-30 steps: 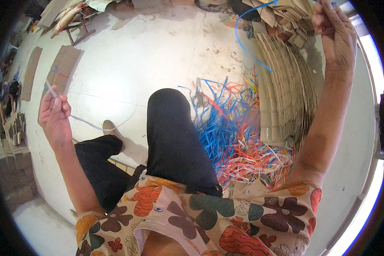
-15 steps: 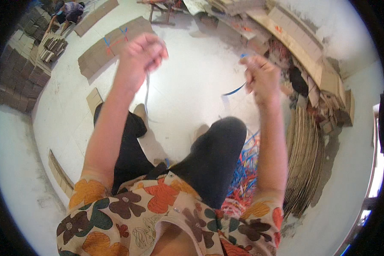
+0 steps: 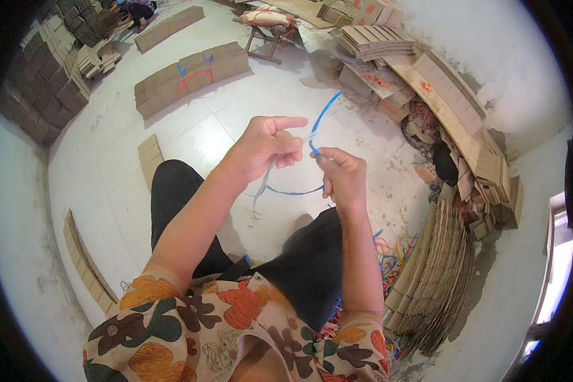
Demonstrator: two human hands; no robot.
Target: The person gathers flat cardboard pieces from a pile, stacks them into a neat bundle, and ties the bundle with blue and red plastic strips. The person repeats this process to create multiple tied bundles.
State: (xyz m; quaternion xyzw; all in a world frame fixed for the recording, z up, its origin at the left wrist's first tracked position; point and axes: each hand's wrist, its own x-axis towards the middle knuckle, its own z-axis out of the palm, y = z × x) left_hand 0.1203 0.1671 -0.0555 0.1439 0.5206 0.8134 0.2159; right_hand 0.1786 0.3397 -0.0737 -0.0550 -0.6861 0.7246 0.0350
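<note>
My left hand (image 3: 270, 149) has its index finger stretched out and its other fingers curled round a pale whitish strap (image 3: 261, 188), whose end dangles below the fist. Close beside it, my right hand (image 3: 344, 177) pinches a thin blue strap (image 3: 326, 109) between thumb and fingertips. One blue end sticks up past the left index finger. A darker blue length (image 3: 293, 193) sags in a curve beneath both hands. The straps meet near the left fingertips, but whether they are joined there I cannot tell.
Bundled cardboard partitions (image 3: 194, 79) with blue and red ties lie ahead on the tiled floor. Stacked cardboard (image 3: 436, 267) and a heap of coloured straps (image 3: 395, 254) sit by my right. A small stand (image 3: 267, 44) is ahead. Another person (image 3: 139, 11) crouches far left near cardboard piles.
Both hands have come together from wide apart, the left moving right and down, the right moving left and down. The blue strap's end now points upward between them.
</note>
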